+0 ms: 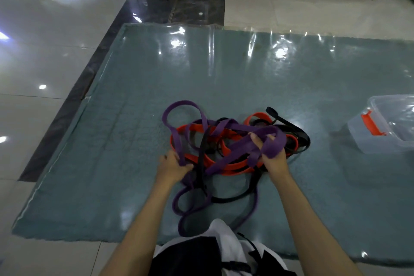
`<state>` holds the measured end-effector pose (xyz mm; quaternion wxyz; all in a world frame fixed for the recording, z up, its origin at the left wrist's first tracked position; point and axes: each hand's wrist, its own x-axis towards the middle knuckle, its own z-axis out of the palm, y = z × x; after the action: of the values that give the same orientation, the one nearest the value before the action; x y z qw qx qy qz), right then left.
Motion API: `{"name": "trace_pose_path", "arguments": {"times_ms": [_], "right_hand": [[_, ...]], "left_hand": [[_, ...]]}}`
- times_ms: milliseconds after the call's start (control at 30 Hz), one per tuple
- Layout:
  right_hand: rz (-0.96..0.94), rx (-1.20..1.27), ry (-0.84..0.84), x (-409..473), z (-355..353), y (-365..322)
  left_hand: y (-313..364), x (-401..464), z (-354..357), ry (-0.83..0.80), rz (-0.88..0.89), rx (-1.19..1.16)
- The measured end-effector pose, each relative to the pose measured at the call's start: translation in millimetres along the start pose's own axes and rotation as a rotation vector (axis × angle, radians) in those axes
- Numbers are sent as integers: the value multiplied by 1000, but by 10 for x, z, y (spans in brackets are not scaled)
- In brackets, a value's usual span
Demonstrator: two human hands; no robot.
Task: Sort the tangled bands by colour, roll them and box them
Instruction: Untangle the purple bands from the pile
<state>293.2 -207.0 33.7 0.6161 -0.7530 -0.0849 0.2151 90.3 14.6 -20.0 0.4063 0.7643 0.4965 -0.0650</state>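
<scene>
Tangled heap of flat purple, orange-red and black elastic bands [226, 145] lies at centre of the glossy teal floor mat [134, 100]. Left hand [173, 167] grip clenched on a purple strand at the heap's 8 o'clock edge. Right hand [272, 154] grip clenched on a wide purple band. Clear plastic box with orange latch [385, 125] sits at 3 o'clock, apart from the heap.

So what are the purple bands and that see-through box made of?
The purple bands look like matte, stretchy rubber: flat strips that flop and loop limply where the left hand and right hand grip them. The box looks like hard clear plastic, glossy and see-through, with an orange latch.
</scene>
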Motion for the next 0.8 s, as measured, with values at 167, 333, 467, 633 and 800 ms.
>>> {"name": "trace_pose_path", "arguments": {"times_ms": [167, 333, 467, 633, 800], "right_hand": [[96, 63, 34, -22, -78, 118], [195, 182, 95, -43, -185, 197], [234, 279, 91, -118, -240, 220], [326, 414, 114, -201, -258, 194], [435, 513, 94, -310, -323, 260]], "left_hand": [[-236, -96, 314, -4, 12, -116], [-267, 18, 89, 183, 2, -476], [-354, 100, -206, 367, -22, -615], [-510, 56, -355, 485, -58, -513], [-446, -198, -260, 693, 135, -75]]}}
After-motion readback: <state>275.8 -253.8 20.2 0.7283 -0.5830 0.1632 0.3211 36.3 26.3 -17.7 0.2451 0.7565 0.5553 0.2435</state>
